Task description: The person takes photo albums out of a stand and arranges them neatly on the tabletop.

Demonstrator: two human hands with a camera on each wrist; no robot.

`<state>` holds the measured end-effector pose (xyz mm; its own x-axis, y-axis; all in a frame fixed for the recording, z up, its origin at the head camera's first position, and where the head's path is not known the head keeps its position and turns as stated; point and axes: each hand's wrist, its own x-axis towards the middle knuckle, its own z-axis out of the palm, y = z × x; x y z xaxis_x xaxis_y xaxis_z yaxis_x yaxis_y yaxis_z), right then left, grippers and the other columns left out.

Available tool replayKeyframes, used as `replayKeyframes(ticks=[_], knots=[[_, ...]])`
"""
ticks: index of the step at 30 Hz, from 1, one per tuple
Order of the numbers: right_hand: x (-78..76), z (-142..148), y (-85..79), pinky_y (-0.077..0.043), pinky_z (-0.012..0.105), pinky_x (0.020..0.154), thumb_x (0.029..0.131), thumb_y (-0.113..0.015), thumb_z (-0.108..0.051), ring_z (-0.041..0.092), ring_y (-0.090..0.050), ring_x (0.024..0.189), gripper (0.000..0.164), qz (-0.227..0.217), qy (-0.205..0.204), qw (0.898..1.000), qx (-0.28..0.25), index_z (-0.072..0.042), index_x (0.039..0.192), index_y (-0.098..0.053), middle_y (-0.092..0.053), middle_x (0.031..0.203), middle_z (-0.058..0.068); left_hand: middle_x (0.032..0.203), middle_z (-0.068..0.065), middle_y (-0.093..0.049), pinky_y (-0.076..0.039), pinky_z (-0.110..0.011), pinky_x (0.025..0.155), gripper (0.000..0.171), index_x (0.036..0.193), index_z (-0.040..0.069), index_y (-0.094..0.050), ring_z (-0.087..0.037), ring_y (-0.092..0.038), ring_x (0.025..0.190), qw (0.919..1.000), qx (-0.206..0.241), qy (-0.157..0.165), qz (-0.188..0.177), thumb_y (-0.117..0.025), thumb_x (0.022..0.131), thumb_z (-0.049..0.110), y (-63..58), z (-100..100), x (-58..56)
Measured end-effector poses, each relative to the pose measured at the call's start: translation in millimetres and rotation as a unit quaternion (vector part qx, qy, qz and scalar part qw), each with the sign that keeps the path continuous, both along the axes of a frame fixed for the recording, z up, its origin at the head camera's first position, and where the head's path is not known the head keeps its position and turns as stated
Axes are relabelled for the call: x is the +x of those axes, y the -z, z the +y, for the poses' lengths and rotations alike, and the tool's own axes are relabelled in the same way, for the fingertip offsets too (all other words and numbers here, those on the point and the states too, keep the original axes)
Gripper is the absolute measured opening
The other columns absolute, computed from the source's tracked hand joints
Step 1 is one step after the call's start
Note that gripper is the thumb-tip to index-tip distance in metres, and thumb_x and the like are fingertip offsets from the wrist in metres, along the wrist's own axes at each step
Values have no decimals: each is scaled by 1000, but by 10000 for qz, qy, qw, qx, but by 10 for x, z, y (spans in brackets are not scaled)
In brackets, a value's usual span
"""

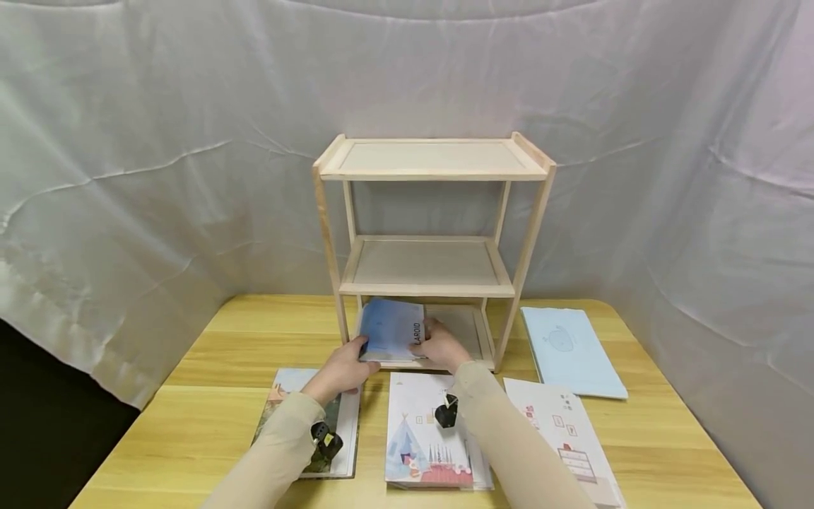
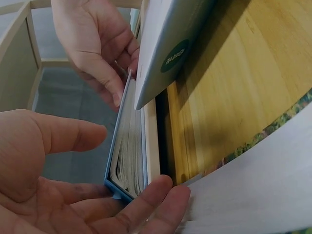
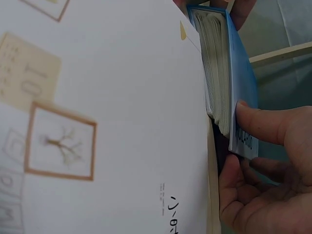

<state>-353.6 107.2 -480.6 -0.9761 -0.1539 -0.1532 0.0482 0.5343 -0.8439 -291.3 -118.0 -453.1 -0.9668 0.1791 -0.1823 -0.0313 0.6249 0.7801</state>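
A blue photo album, with the partial lettering "LAROID" on its cover, lies over the front part of the lowest shelf of a wooden rack. At its right edge my right hand pinches it, thumb on the cover and fingers by the edge, as the right wrist view shows. My left hand is at the album's left front corner. In the left wrist view its thumb stands off the cover, while the extended fingers reach along the album's corner and the shelf edge.
The rack's middle shelf hangs above both hands. On the wooden table are a picture book under my left forearm, a stack of illustrated books in the middle, another white book, and a light-blue book at right.
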Motion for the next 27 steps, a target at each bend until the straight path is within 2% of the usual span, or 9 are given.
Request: replayKeyframes(ticks=[4, 7, 10, 16, 20, 22, 24, 25, 27], knots=[[-28, 15, 24, -60, 47, 103, 97, -81, -16, 32, -70, 115, 79, -19, -92, 9999, -114, 1, 161, -39, -68, 131, 21, 165, -34, -40, -51, -30, 48, 74, 169, 3, -30, -10, -38, 46, 10000, -16, 19, 16, -64, 104, 17, 8, 4, -22], [-41, 16, 29, -63, 43, 96, 96, -80, -13, 29, -71, 109, 75, 15, -157, 9996, -245, 2, 159, -41, -69, 125, 20, 165, -34, -40, -48, -29, 47, 74, 169, 3, -30, -9, -35, 46, 10000, 28, -1, 66, -64, 104, 17, 10, -2, -24], [-37, 15, 30, -63, 42, 93, 96, -80, -12, 28, -70, 107, 75, 23, -129, 9995, -293, 1, 159, -41, -69, 125, 21, 165, -33, -41, -45, -28, 46, 74, 169, 4, -31, -10, -35, 45, 9999, 76, 1, 90, -64, 104, 17, 18, -5, -10], [12, -5, 76, -62, 44, 98, 97, -80, -13, 28, -72, 109, 76, -110, -75, 9994, -306, 1, 160, -41, -69, 129, 22, 160, -33, -47, -41, -28, 46, 74, 168, 2, -32, -10, -36, 43, 10000, 31, -10, 80, -65, 103, 16, 60, -9, 37], [19, -13, 82, -62, 45, 98, 96, -81, -13, 29, -72, 107, 76, -79, -44, 9994, -325, 2, 160, -41, -70, 127, 23, 161, -34, -46, -45, -31, 50, 73, 167, 1, -33, -12, -41, 47, 9999, -10, -35, 161, -66, 103, 16, 71, -10, 36], [22, -10, 66, -61, 46, 99, 96, -81, -13, 30, -72, 109, 78, -98, -24, 9994, -330, 2, 161, -39, -69, 128, 23, 163, -33, -45, -55, -37, 63, 73, 166, 0, -34, -20, -63, 66, 9996, -128, -15, 254, -66, 103, 17, 65, -14, 29], [19, -5, 46, -61, 46, 100, 96, -81, -13, 30, -72, 110, 80, -112, 0, 9994, -321, 1, 162, -38, -69, 130, 23, 164, -32, -44, -62, -48, 85, 73, 165, -1, -36, -35, -73, 101, 9991, -229, 11, 358, -67, 103, 17, 57, -17, 17], [14, -2, 40, -61, 46, 100, 96, -81, -13, 30, -72, 110, 81, -124, 16, 9994, -332, 1, 163, -37, -68, 131, 23, 164, -32, -44, -60, -53, 95, 72, 165, -1, -36, -41, -70, 119, 9989, -257, 17, 399, -67, 102, 18, 53, -18, 11], [2, 1, 33, -62, 45, 99, 96, -81, -14, 30, -72, 110, 82, -133, 46, 9993, -348, 0, 163, -36, -68, 131, 23, 164, -32, -43, -51, -63, 113, 72, 164, -2, -37, -51, -49, 146, 9983, -307, 29, 485, -68, 102, 18, 47, -20, -2]])
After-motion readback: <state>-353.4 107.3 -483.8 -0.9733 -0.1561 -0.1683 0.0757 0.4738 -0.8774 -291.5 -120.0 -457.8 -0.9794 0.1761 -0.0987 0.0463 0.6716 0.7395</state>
